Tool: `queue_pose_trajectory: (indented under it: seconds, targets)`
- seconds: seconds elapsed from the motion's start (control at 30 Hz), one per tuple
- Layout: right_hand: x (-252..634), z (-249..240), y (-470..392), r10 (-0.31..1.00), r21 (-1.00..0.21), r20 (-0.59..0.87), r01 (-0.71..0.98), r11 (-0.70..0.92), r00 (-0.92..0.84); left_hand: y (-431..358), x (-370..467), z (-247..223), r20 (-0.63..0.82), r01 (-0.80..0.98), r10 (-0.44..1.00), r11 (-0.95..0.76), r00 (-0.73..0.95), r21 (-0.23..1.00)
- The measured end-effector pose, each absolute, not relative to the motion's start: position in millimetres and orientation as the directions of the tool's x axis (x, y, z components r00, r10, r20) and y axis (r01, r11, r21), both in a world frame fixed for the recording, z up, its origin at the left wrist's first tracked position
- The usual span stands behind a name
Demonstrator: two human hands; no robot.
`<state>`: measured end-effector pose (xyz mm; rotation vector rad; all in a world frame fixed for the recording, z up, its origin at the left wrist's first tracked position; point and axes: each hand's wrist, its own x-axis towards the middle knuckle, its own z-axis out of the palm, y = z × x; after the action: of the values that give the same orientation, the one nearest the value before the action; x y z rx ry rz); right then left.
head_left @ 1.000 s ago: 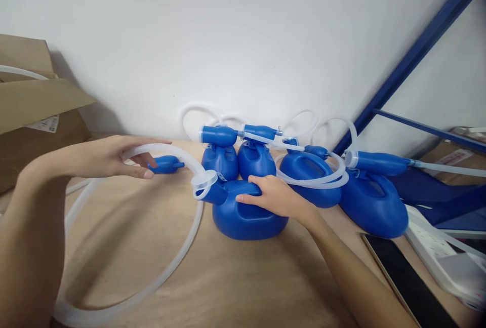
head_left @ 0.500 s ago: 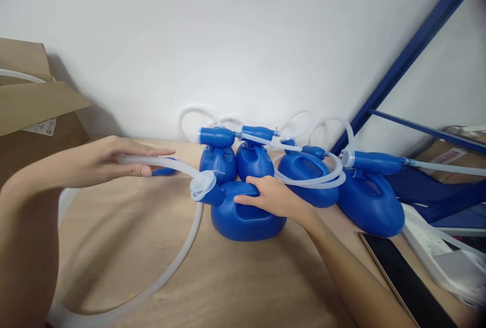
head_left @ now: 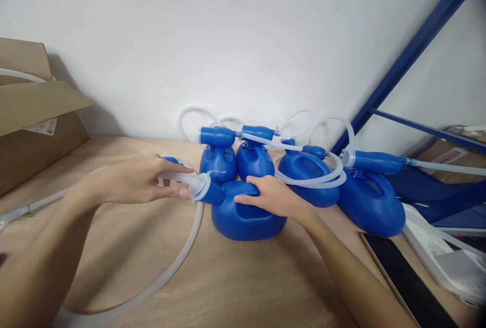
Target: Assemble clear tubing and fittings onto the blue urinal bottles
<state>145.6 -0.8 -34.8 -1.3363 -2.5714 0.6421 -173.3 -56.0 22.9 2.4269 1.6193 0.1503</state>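
Note:
A blue plastic urinal bottle (head_left: 248,224) lies on its side on the table, its neck pointing left. My right hand (head_left: 275,196) is closed over its handle, thumb and index finger on top. At the bottle's mouth is a translucent cap (head_left: 200,186) with a thin strap, and a whitish hose runs from it. My left hand (head_left: 140,178) grips the hose close beside the cap, thumb below and fingers above; the palm hides part of the hose. The long clear hose (head_left: 178,257) loops over the table in front. A small blue piece (head_left: 170,160) shows behind my left hand.
Several more blue bottles with coiled hoses stand along the wall, one bottle (head_left: 370,206) at the right. A black phone (head_left: 410,282) and a white power strip (head_left: 425,239) lie at the right. A cardboard box (head_left: 41,146) stands left; a blue metal frame (head_left: 410,54) rises right.
My left hand has moved right and slightly down along the hose, up to the cap. The cap now sits more upright against the bottle's mouth. My right hand has stayed put.

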Motion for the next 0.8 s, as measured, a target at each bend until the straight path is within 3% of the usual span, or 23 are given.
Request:
queue_pose_trajectory:
  seconds: [0.17, 0.33, 0.6, 0.8]
  targets:
    - [146.6, -41.3, 2.9, 0.797, -0.455, -0.018, 0.715, 0.530, -0.603, -44.3, -142.9, 4.9, -0.103, 0.923, 0.925, -0.346, 0.366, 0.170]
    - [146.6, -49.9, 11.6, 0.761, -0.436, 0.047, 0.673, 0.598, -0.647, -41.1, -141.8, -13.1, -0.079, 0.881, 0.895, -0.410, 0.438, 0.237]
    - [144.4, -52.2, 12.9, 0.773, -0.558, 0.054, 0.623, 0.548, -0.632, -48.3, -140.8, -71.7, 0.288, 0.848, 0.850, -0.500, 0.440, 0.179]
    - [143.1, -53.7, 12.4, 0.773, -0.553, 0.075, 0.618, 0.558, -0.630, -35.6, -146.1, -118.3, 0.539, 0.729, 0.723, -0.632, 0.432, 0.264]
